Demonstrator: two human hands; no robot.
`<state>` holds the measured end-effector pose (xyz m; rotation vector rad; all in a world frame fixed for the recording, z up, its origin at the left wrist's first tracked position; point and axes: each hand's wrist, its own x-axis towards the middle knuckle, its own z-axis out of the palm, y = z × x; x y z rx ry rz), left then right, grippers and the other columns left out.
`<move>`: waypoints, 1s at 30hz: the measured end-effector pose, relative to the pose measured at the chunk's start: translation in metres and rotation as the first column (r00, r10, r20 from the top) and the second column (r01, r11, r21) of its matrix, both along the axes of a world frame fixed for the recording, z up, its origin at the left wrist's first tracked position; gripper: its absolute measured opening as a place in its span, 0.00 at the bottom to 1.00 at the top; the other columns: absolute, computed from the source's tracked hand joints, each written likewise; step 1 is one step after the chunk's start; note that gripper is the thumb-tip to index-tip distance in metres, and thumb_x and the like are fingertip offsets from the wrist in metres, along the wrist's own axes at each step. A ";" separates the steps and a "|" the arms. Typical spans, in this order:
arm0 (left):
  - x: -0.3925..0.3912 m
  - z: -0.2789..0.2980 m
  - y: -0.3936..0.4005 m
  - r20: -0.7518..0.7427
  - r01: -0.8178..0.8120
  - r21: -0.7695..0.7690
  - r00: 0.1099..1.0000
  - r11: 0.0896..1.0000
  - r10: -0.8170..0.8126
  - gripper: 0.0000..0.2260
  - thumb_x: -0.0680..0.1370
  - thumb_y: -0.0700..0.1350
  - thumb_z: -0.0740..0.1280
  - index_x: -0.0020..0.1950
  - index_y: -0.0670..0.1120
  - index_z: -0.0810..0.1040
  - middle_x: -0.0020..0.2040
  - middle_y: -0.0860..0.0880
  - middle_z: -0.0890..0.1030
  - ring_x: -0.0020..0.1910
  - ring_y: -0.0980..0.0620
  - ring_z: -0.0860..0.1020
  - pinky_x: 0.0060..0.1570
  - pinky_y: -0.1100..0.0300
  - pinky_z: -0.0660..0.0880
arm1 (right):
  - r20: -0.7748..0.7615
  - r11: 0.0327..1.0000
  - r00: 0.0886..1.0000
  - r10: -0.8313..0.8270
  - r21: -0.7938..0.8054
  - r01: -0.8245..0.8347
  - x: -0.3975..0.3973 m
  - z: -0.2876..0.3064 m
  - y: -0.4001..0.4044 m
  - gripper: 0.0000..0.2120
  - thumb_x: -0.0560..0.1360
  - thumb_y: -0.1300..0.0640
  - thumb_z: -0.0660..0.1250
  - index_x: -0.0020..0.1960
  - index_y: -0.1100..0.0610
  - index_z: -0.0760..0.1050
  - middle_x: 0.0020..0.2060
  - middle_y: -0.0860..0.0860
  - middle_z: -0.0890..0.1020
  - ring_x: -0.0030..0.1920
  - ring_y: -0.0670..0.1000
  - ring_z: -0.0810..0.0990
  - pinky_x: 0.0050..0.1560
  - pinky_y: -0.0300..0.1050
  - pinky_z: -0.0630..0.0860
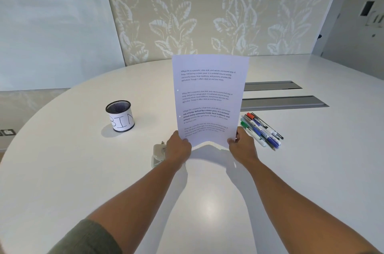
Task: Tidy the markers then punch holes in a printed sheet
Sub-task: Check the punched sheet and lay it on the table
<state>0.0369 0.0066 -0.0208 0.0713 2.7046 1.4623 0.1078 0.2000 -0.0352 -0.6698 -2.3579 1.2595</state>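
I hold a printed sheet [207, 100] upright above the white table, its text facing me. My left hand [178, 147] pinches its lower left corner and my right hand [242, 144] pinches its lower right corner. Two small punched holes show along the sheet's left edge. A grey hole punch [158, 155] sits on the table just left of my left hand, partly hidden by it. Several markers [260, 130], red, green, blue and black, lie side by side in a neat group to the right of the sheet.
A black mesh cup labelled "BIN" [120, 115] stands on the table [83, 170] to the left. Two grey cable hatches [282, 103] are set into the tabletop at the right rear. A leaf-patterned wall rises behind the table's curved far edge.
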 end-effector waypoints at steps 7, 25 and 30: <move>-0.034 0.024 -0.004 0.022 0.003 0.129 1.000 0.992 -0.006 0.15 0.77 0.40 0.59 0.63 0.45 0.76 0.60 0.45 0.80 0.57 0.40 0.79 0.57 0.46 0.79 | -0.058 0.999 0.998 -0.017 0.027 0.019 -0.034 0.019 0.000 0.13 0.74 0.60 0.62 0.58 0.51 0.72 0.49 0.48 0.80 0.45 0.56 0.82 0.42 0.47 0.76; -0.132 0.034 -0.016 0.124 -0.090 0.242 0.990 0.966 0.061 0.17 0.75 0.37 0.59 0.60 0.48 0.80 0.56 0.50 0.82 0.42 0.50 0.83 0.52 0.51 0.83 | -0.065 0.981 0.998 -0.016 -0.192 0.004 -0.131 0.031 0.003 0.10 0.71 0.62 0.67 0.44 0.47 0.81 0.41 0.46 0.85 0.43 0.55 0.84 0.48 0.58 0.83; -0.150 0.025 -0.017 0.165 -0.121 0.220 0.983 0.968 0.086 0.16 0.74 0.36 0.59 0.57 0.46 0.79 0.54 0.51 0.81 0.39 0.52 0.82 0.52 0.51 0.83 | 0.034 0.992 0.999 -0.001 -0.129 0.006 -0.154 0.023 0.002 0.11 0.70 0.62 0.66 0.47 0.53 0.84 0.42 0.48 0.86 0.46 0.55 0.84 0.49 0.53 0.82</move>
